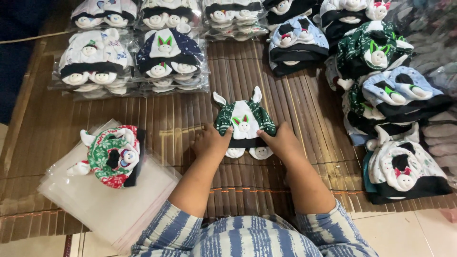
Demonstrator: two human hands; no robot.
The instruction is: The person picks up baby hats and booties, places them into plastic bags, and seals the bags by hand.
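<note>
On the bamboo mat [190, 128], both hands, left hand [210, 141] and right hand [282, 142], press flat, fingers spread, on a green bunny-eared hat [244, 119]; bagged hats [166, 57] lie at eleven o'clock.

A baby hat set [244, 124] is lying centre on the bamboo mat [190, 119], bagged sets [133, 62] behind it, loose stacks [390, 109] right, plastic bags [104, 204] left.

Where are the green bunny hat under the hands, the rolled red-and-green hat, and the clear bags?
green bunny hat [244, 116]: head view, white centre panel.
rolled red-and-green hat [112, 157]: head view, knit middle.
clear bags [109, 209]: head view, bare top sheet.
</note>
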